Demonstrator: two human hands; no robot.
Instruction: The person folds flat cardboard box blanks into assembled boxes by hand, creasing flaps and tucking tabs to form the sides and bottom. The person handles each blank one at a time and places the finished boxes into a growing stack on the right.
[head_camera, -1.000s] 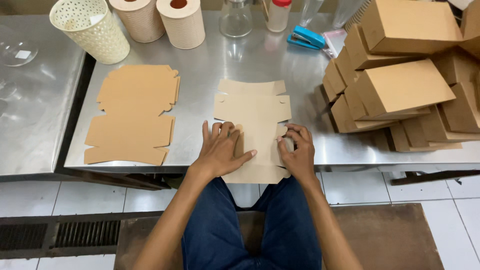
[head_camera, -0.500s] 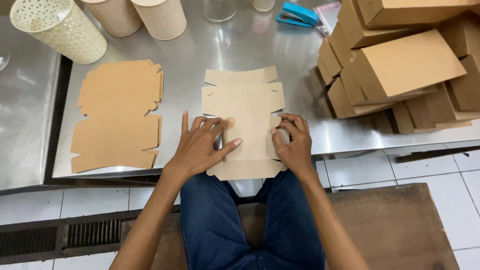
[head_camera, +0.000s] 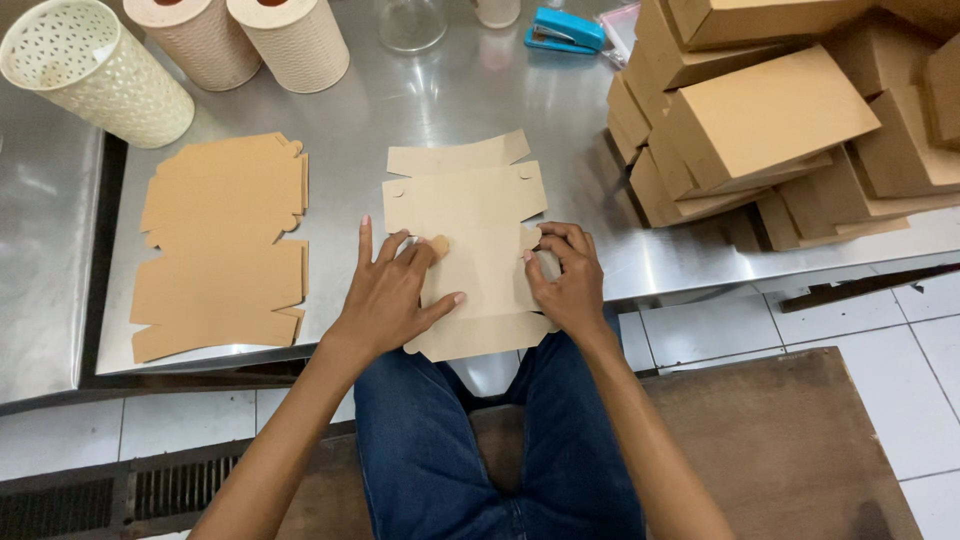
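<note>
Your left hand (head_camera: 392, 290): pressed flat on the die-cut cardboard box blank (head_camera: 470, 215), grasping nothing | your right hand (head_camera: 566, 275): fingers pinching blank's right side flap | steel table (head_camera: 450, 90)

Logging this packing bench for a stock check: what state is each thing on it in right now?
Flat box blank: unfolded, lying flat, near end over the table edge.
Left hand: pressed flat on the blank.
Right hand: fingers curled at the blank's right edge.
Stack of blanks: flat, unfolded.
Folded boxes: assembled, closed, piled.
Perforated cup: upright.
Blue stapler: lying closed.
</note>
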